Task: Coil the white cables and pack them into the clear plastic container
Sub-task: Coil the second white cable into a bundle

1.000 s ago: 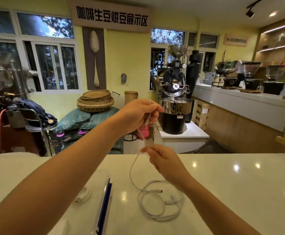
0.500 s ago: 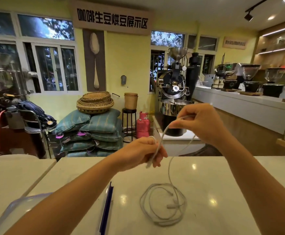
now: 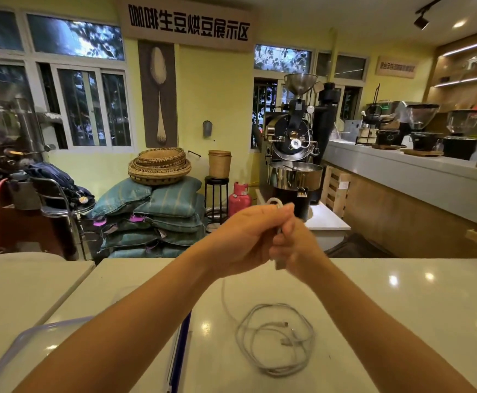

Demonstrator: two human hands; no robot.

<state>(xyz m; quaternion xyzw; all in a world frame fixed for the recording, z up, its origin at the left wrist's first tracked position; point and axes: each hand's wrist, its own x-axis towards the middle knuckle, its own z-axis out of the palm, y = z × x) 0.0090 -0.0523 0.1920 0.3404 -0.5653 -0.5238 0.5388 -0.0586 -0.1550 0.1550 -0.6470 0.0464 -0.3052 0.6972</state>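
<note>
Head view showed my left hand (image 3: pixel 243 239) and right hand (image 3: pixel 298 248) pressed together, both gripping the white cable (image 3: pixel 273 200). Its slack lay looped on the countertop (image 3: pixel 402 307).

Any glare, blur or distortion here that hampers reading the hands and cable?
Head view: wide-angle bowing bends window frames near the edges; ceiling lights leave small glare spots on the glossy countertop, none over the white cable; left hand and right hand look slightly soft, so their grip is hard to read.
</note>
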